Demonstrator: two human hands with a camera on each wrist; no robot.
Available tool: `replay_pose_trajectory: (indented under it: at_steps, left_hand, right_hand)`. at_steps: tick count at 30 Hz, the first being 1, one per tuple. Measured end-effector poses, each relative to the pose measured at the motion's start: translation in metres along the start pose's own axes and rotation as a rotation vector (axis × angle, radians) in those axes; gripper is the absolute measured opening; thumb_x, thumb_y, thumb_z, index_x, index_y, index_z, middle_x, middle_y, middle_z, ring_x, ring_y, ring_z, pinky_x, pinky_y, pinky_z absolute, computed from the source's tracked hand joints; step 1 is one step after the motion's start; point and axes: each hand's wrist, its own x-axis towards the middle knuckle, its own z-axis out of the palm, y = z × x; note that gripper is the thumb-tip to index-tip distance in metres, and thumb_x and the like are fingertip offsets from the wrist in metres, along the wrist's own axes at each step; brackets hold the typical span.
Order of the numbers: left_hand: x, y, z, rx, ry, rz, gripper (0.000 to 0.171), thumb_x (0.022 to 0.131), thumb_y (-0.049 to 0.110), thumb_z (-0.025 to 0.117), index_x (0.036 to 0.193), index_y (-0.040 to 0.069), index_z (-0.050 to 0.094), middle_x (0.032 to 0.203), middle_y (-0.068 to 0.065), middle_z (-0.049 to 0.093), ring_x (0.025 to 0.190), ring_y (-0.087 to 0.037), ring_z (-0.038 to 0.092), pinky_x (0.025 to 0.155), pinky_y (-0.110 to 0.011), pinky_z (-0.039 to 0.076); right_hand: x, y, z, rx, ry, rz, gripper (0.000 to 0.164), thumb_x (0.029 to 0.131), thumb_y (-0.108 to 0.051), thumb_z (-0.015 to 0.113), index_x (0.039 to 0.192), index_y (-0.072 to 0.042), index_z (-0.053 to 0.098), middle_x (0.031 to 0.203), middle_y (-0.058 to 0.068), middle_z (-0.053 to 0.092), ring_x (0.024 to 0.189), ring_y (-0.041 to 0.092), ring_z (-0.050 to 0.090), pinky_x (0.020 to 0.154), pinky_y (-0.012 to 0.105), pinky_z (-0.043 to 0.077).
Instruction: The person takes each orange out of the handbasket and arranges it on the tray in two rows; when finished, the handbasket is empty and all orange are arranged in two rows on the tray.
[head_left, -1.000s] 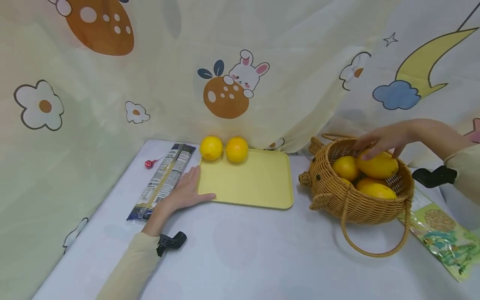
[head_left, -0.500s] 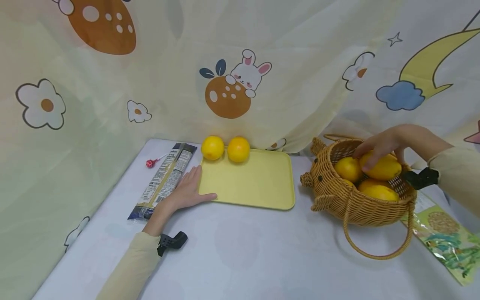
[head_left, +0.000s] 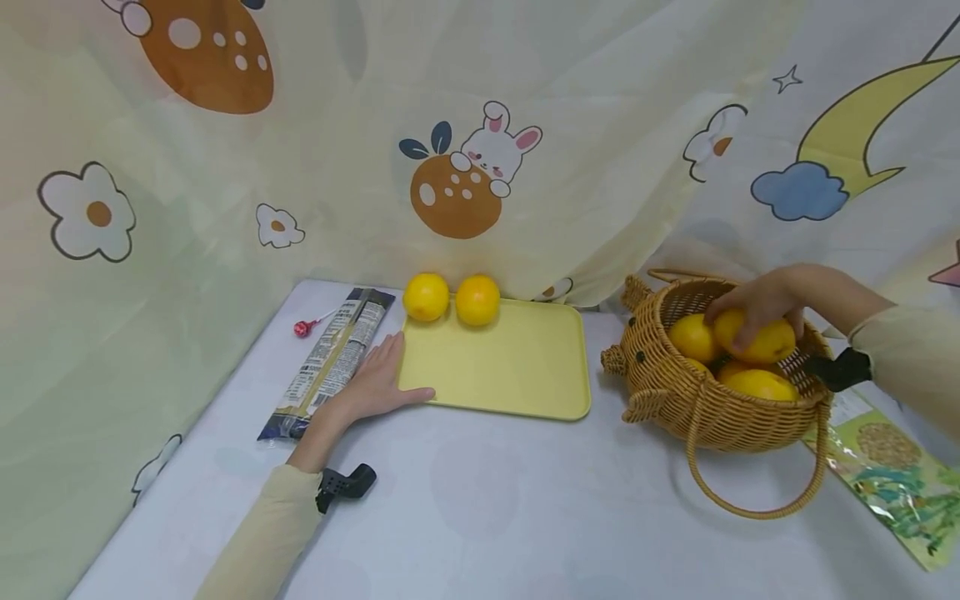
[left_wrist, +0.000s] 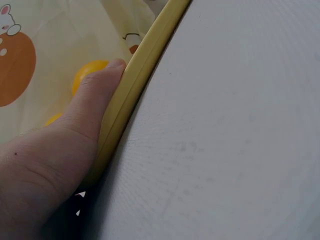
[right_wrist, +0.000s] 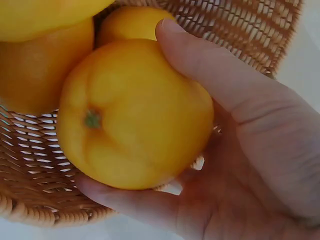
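Note:
In the head view, my left hand (head_left: 371, 387) lies spread at the near left corner of a yellow tray (head_left: 517, 367). Its thumb extends along the tray's near rim, and the left wrist view shows the thumb touching that rim. Two round yellow-orange fruits, a left one (head_left: 426, 297) and a right one (head_left: 477, 301), sit at the tray's back left. My right hand (right_wrist: 265, 135) grips an oval yellow fruit (right_wrist: 135, 115) with a green stem end, thumb on one side and fingers on the other. This fruit is inside a wicker basket (head_left: 675, 400) shaped like an animal, among several similar fruits.
Left of the tray lie a long printed packet (head_left: 326, 367) and a red lollipop (head_left: 303, 328). A green packet (head_left: 892, 475) is partly under the basket at right. The basket's handle (head_left: 750, 513) hangs forward onto the white table. A patterned cloth (head_left: 337, 167) hangs behind.
My right hand has reached further down into the basket and closed round the oval fruit, which has shifted slightly left. My left hand and the tray have stayed in place.

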Motion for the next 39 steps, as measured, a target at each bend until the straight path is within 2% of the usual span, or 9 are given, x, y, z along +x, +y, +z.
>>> replay_pose_trajectory:
  at_steps: [3, 9, 11, 17, 23, 29, 34, 39]
  left_hand:
    - [0.0, 0.0, 0.001, 0.004, -0.004, -0.003, 0.127, 0.074, 0.078, 0.06, 0.155, 0.003, -0.004, 0.164, -0.017, -0.003, 0.153, -0.035, -0.001, 0.124, -0.053, 0.003]
    - [0.0, 0.001, 0.0, 0.005, -0.006, -0.007, 0.127, 0.074, 0.077, 0.06, 0.155, 0.002, -0.003, 0.164, -0.017, -0.002, 0.153, -0.034, 0.0, 0.125, -0.053, 0.002]
    - [0.0, 0.001, -0.001, 0.004, -0.003, -0.004, 0.127, 0.074, 0.077, 0.06, 0.155, 0.002, -0.003, 0.164, -0.018, -0.002, 0.153, -0.034, 0.0, 0.125, -0.052, 0.002]
    - [-0.001, 0.001, 0.0, 0.003, 0.006, -0.002, 0.126, 0.075, 0.076, 0.06, 0.155, 0.002, -0.002, 0.164, -0.017, -0.002, 0.153, -0.035, 0.0, 0.124, -0.053, 0.003]
    - [0.0, 0.0, 0.0, 0.0, -0.001, -0.002, 0.127, 0.074, 0.078, 0.06, 0.155, 0.003, -0.002, 0.164, -0.017, -0.002, 0.153, -0.034, 0.0, 0.125, -0.052, 0.003]
    - [0.001, 0.001, -0.001, -0.001, 0.0, -0.009, 0.127, 0.074, 0.078, 0.059, 0.155, 0.003, -0.003, 0.164, -0.016, -0.003, 0.153, -0.033, -0.001, 0.125, -0.052, 0.002]
    - [0.0, 0.0, 0.0, 0.005, 0.014, 0.003, 0.127, 0.074, 0.077, 0.06, 0.155, 0.001, -0.002, 0.164, -0.019, -0.001, 0.152, -0.036, 0.001, 0.124, -0.053, 0.003]
    - [0.0, -0.002, -0.001, 0.016, 0.001, -0.005, 0.128, 0.074, 0.079, 0.059, 0.155, 0.002, -0.002, 0.164, -0.018, -0.002, 0.152, -0.036, 0.0, 0.124, -0.053, 0.004]
  right_hand:
    - [0.003, 0.002, 0.003, 0.009, 0.008, 0.006, 0.081, 0.087, -0.041, 0.07, 0.144, -0.003, 0.025, 0.13, 0.042, 0.022, 0.104, 0.045, 0.051, 0.075, 0.061, 0.057]
    - [0.014, 0.001, 0.009, 0.19, -0.036, -0.027, 0.093, 0.092, -0.037, 0.065, 0.149, -0.002, 0.001, 0.136, 0.041, 0.014, 0.114, 0.049, 0.045, 0.081, 0.057, 0.058]
    - [0.015, 0.0, 0.009, 0.22, -0.042, -0.035, 0.095, 0.093, -0.036, 0.064, 0.149, -0.001, -0.004, 0.136, 0.041, 0.013, 0.115, 0.049, 0.044, 0.082, 0.057, 0.057]
    - [0.014, -0.001, 0.011, 0.213, -0.012, -0.046, 0.09, 0.092, -0.037, 0.064, 0.145, -0.001, 0.001, 0.133, 0.04, 0.019, 0.113, 0.046, 0.047, 0.08, 0.056, 0.058]
    - [0.009, -0.005, 0.014, 0.201, 0.042, -0.008, 0.095, 0.09, -0.038, 0.068, 0.141, 0.005, 0.001, 0.129, 0.041, 0.018, 0.109, 0.046, 0.049, 0.077, 0.052, 0.06]
    - [0.007, -0.005, 0.014, 0.248, 0.062, 0.014, 0.092, 0.088, -0.038, 0.069, 0.134, 0.005, 0.002, 0.126, 0.039, 0.018, 0.106, 0.046, 0.05, 0.078, 0.052, 0.059]
    - [0.009, 0.002, 0.018, 0.277, 0.109, -0.045, 0.085, 0.088, -0.035, 0.069, 0.131, 0.003, 0.007, 0.124, 0.035, 0.022, 0.102, 0.041, 0.05, 0.073, 0.052, 0.06]
    - [0.003, 0.014, 0.019, 0.294, 0.175, -0.114, 0.074, 0.088, -0.038, 0.066, 0.127, -0.003, 0.013, 0.119, 0.026, 0.034, 0.094, 0.027, 0.055, 0.071, 0.046, 0.061]
